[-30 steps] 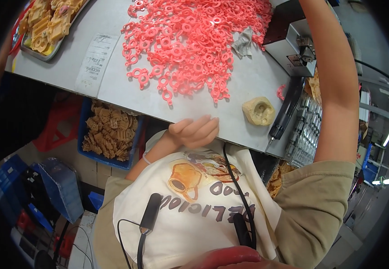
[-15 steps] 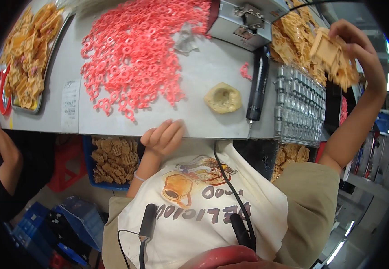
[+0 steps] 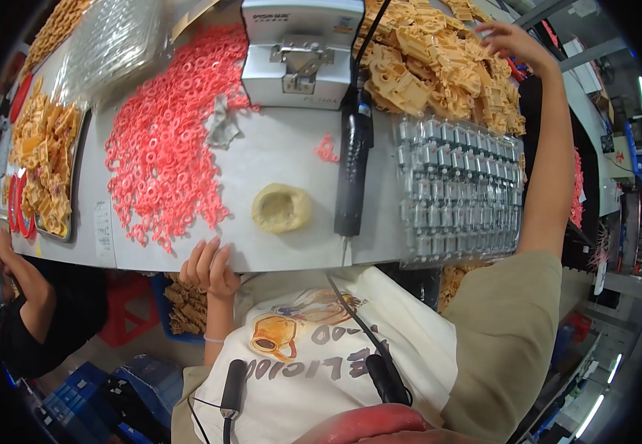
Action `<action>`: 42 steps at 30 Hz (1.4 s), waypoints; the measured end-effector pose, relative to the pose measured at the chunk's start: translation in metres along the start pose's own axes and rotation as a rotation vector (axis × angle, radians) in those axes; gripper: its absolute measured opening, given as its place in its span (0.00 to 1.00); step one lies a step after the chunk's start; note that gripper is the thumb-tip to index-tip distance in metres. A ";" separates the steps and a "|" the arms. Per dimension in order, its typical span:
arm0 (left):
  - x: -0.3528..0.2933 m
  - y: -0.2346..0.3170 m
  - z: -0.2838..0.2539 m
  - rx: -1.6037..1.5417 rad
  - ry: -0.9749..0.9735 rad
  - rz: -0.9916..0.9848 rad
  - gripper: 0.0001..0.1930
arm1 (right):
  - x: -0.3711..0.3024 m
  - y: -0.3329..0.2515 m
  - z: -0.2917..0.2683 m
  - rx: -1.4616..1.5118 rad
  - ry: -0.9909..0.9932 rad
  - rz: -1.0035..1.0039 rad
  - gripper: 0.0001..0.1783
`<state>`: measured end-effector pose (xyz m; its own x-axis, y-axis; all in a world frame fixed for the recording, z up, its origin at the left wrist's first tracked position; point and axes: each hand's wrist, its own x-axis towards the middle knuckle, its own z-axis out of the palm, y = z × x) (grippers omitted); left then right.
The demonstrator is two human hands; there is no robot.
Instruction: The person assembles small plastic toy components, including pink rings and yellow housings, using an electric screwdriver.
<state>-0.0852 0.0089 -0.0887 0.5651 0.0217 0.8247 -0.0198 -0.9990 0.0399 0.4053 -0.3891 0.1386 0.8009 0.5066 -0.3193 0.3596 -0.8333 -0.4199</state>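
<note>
My right hand [image 3: 512, 44] is at the far right edge of a heap of tan plastic parts [image 3: 439, 59], fingers spread and slightly bent. It is open, and I see nothing held in it. At the table's front edge rests my left hand [image 3: 210, 268], its fingers loosely bent and a little apart, with nothing visible in them. Just beyond it spreads a pile of small pink plastic rings [image 3: 165, 148]. To its right sits a yellowish, hollowed lump [image 3: 282, 209]. A black electric screwdriver [image 3: 352, 163] lies with its bit toward the front edge.
A clear tray of small metal motors [image 3: 458, 189] sits right of the screwdriver. Behind stands a silver metal box [image 3: 302, 55] with a latch. Crumpled paper [image 3: 222, 124] lies by the rings. At left are a tray of tan parts [image 3: 51, 163] and another person's arm [image 3: 28, 285].
My right hand held tan plastic parts above the heap; now it is at the heap's far edge without them. The whole view has shifted to the right. My left hand stays at the table edge.
</note>
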 end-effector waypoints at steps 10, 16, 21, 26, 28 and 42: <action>-0.004 0.005 -0.006 0.050 -0.105 -0.106 0.14 | 0.207 0.197 -0.055 -0.306 0.710 0.034 0.49; -0.003 0.010 -0.014 0.111 -0.138 -0.169 0.10 | 0.272 0.155 -0.007 -0.466 0.635 0.163 0.56; -0.009 0.006 -0.019 0.080 -0.206 -0.173 0.12 | 0.304 0.183 -0.005 -0.350 0.518 0.061 0.41; -0.005 0.013 -0.022 0.116 -0.215 -0.181 0.11 | 0.260 0.115 0.001 -0.089 0.320 0.037 0.21; -0.005 0.011 -0.019 0.109 -0.199 -0.186 0.11 | 0.199 0.061 -0.011 0.023 0.329 -0.020 0.18; -0.003 0.009 -0.006 0.061 -0.082 -0.190 0.16 | 0.035 -0.019 0.026 -0.302 -0.060 -0.446 0.24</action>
<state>-0.0920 -0.0004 -0.0871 0.6192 0.2095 0.7568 0.1427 -0.9777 0.1540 0.4142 -0.3496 0.1128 0.5137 0.8299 -0.2177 0.7872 -0.5568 -0.2652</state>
